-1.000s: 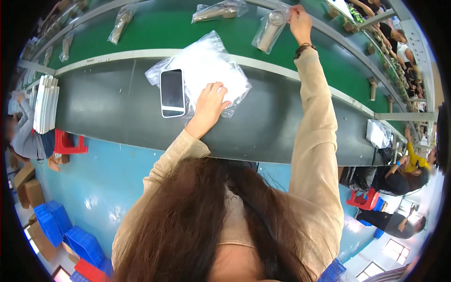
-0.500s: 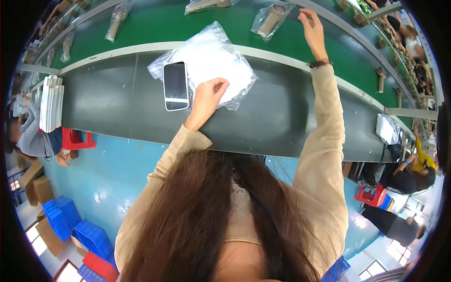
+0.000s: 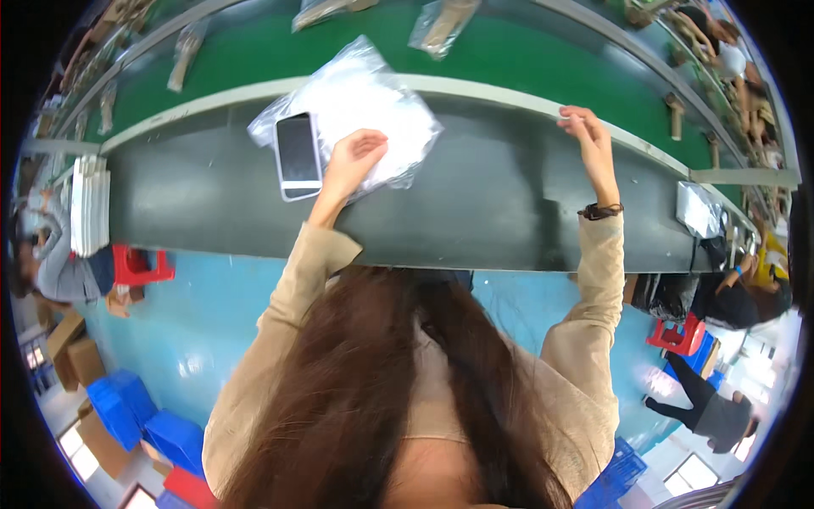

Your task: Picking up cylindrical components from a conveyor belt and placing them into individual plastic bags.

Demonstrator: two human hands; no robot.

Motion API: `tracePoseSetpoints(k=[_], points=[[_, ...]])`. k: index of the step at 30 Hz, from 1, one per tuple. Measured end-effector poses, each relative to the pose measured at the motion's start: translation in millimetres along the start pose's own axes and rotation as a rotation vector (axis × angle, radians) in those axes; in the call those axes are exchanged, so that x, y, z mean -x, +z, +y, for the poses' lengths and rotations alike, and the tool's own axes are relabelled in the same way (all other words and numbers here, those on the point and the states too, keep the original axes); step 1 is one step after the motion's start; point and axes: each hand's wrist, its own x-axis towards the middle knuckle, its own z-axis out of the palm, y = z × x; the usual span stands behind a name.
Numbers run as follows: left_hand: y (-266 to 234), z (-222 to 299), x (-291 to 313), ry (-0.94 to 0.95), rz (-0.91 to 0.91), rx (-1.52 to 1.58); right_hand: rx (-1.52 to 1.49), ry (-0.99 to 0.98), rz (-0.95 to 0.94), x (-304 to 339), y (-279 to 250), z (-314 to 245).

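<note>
My left hand (image 3: 354,165) rests at the lower edge of a stack of clear plastic bags (image 3: 383,110), its fingers loosely curled and nothing visible in them. Left of that hand, a phone (image 3: 298,153) with a pale rim and dark screen lies partly on the bags. My right hand (image 3: 593,148), a dark band on its wrist, hovers by the pale rail (image 3: 509,102). Its fingers are bent and apart, with nothing seen between them. Beyond the rail, a bagged brown item (image 3: 448,25) lies on the green belt (image 3: 356,25).
White strips (image 3: 90,205) stand stacked at the left end of the dark worktop (image 3: 475,204); a silvery bag (image 3: 700,209) lies at its right end. More bagged brown items (image 3: 185,58) lie on the belt. Red stools (image 3: 140,265), blue crates (image 3: 119,407) and co-workers are around.
My right hand has drawn back from over the green belt towards me and slightly right. The bagged items on the belt have shifted left in view. My left hand stays by the bags.
</note>
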Motion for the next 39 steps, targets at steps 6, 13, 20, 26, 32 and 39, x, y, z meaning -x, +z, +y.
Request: tracePoseSetpoints(k=[6,13,20,26,32,39], points=[[-3,8,25,0.023,0.18,-0.379,0.186,0.442,-0.539,-21,-96,45],[1,18,14,0.193,0.109,-0.422,1.122,0.683,0.146,-72,-265,163],[9,35,18,0.113,0.102,-0.64,1.571,0.506,0.563,-124,-290,230],[11,42,31,-0.06,0.088,-0.577,1.535,0.43,0.615,-165,-284,267],[24,39,33,-0.201,0.19,-0.52,1.626,0.572,0.53,-196,-305,278],[29,43,14,0.071,0.246,-0.589,1.789,0.338,0.232,-228,-438,371]])
